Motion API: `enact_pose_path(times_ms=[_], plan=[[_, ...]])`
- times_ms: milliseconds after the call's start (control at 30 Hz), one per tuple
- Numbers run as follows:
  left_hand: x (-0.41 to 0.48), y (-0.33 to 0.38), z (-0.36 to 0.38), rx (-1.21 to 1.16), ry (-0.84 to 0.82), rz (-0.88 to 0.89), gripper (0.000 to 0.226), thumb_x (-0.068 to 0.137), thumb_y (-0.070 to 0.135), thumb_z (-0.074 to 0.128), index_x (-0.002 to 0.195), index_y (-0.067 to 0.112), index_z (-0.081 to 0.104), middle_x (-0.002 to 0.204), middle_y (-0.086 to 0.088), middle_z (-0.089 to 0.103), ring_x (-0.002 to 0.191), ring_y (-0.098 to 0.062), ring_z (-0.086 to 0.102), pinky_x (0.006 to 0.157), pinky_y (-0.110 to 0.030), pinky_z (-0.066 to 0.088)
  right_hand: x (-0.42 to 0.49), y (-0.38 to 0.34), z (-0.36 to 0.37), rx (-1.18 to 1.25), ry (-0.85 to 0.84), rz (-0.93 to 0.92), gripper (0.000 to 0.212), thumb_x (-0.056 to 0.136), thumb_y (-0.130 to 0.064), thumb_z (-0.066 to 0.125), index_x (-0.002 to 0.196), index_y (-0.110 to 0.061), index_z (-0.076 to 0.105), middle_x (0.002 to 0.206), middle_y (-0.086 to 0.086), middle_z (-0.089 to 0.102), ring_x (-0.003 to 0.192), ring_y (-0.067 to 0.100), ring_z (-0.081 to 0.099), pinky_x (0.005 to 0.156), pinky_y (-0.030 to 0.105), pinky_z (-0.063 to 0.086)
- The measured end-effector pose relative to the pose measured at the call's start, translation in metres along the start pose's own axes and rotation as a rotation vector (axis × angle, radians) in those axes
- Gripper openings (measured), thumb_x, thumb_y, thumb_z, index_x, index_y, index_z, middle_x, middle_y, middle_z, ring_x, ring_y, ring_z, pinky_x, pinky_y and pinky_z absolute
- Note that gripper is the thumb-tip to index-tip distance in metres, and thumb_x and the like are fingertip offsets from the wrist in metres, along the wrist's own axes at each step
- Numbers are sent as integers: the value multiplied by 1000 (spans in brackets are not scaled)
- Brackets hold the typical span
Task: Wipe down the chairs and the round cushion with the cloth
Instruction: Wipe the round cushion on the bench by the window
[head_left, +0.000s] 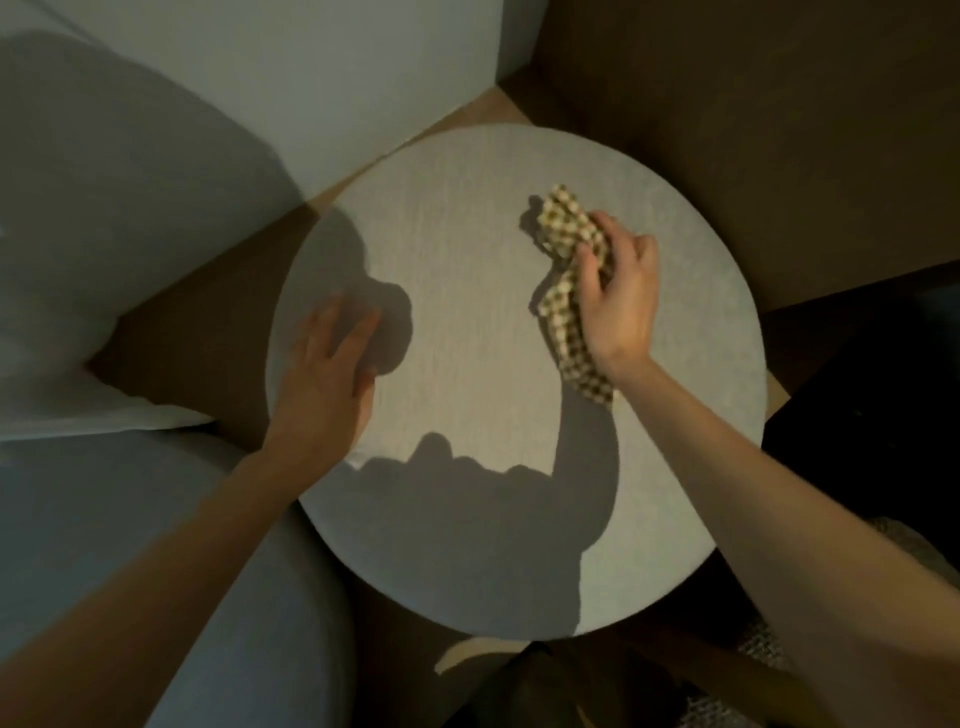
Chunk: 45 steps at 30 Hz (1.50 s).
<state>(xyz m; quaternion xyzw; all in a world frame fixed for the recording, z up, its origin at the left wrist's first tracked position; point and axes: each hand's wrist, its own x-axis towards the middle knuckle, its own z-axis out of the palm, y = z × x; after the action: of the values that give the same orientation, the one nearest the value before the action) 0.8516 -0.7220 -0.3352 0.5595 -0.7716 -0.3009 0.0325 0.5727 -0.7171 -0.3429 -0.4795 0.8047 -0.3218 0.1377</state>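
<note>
- The round cushion fills the middle of the view, a pale grey fabric disc seen from straight above.
- The right hand sits on the cushion at about 2 o'clock, fingers curled and pinched around the cloth.
- The cloth is bunched, checked in yellow-brown and cream; 1 end pokes out past the fingertips toward 12 o'clock, the other trails under the wrist toward 5 o'clock, lying on the cushion top.
- The left hand lies flat at about 9 o'clock on the cushion, near its rim, fingers spread loosely and pointing toward 1 o'clock, holding nothing.
- Both bare forearms reach in from the lower corners, throwing dark shadows across the cushion's 6 o'clock half.
- A grey upholstered chair stands just beside the cushion on the 9 o'clock side, its seat curving down toward 7 o'clock.
- A pale wall rises at 11 o'clock, and a strip of wooden floor shows between it and the cushion.
- The 3 o'clock side is too dark to make out.
</note>
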Motion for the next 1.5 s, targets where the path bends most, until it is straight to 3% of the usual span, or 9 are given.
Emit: enact_pose_path(times_ms=[267,500,633,767,900,1033,1200,1300,1500], plan=[[27,-4,0,41,15,-51,63,95,13,53,150,16,22,158,-16,11,145,-35,12,117,-46,14,-7,0,53,-266,31,-23,41,99,-23,46,137,-7,46,121,20,53,109,33,51,98,40,36],[4,-21,-1,-120,-9,-70,58,97,14,47,150,21,24,159,-9,12,146,-29,8,118,-44,14,-143,-41,53,-73,-516,-392,41,90,-18,59,130,-7,56,96,14,62,84,27,57,78,37,45],[-2,-29,-2,-186,-36,-90,57,98,15,45,149,27,23,160,-1,9,147,-21,6,119,-39,12,-166,-50,41,114,-674,-440,40,91,-22,55,129,-8,58,103,8,62,95,13,52,83,25,42],[-4,-29,-5,-212,6,-63,55,96,9,50,147,20,31,158,-10,17,145,-30,16,116,-47,21,-83,-46,33,160,-412,-155,43,92,-16,54,135,-10,51,122,16,55,105,26,55,90,29,45],[4,-24,-1,-217,39,-60,55,96,8,50,147,14,29,157,-15,16,145,-35,12,115,-52,18,29,-35,43,93,-80,2,44,97,-16,48,140,-8,44,134,12,45,117,11,44,99,6,26],[8,-24,1,-239,61,-79,56,97,9,50,148,15,28,158,-11,15,146,-32,6,117,-49,14,76,-30,74,-165,-17,204,46,101,-25,40,145,-13,36,143,12,40,132,25,36,112,31,22],[5,-24,3,-271,94,-104,57,96,8,50,148,13,28,158,-8,15,147,-29,5,118,-47,14,12,-59,94,-13,-304,-203,49,95,-15,52,142,-8,41,139,19,45,129,33,40,112,38,25],[-2,-24,4,-280,94,-115,59,96,8,50,149,9,24,158,-10,14,147,-28,8,118,-43,15,-39,-64,84,-14,-553,-470,50,88,-9,61,137,-6,49,106,21,57,99,34,52,84,33,34],[-37,-20,15,-299,2,-130,65,94,5,51,150,5,17,159,-14,7,147,-26,3,117,-31,9,-144,-39,38,-7,-730,-434,48,86,-18,63,133,-15,54,102,13,57,96,26,49,85,27,31]])
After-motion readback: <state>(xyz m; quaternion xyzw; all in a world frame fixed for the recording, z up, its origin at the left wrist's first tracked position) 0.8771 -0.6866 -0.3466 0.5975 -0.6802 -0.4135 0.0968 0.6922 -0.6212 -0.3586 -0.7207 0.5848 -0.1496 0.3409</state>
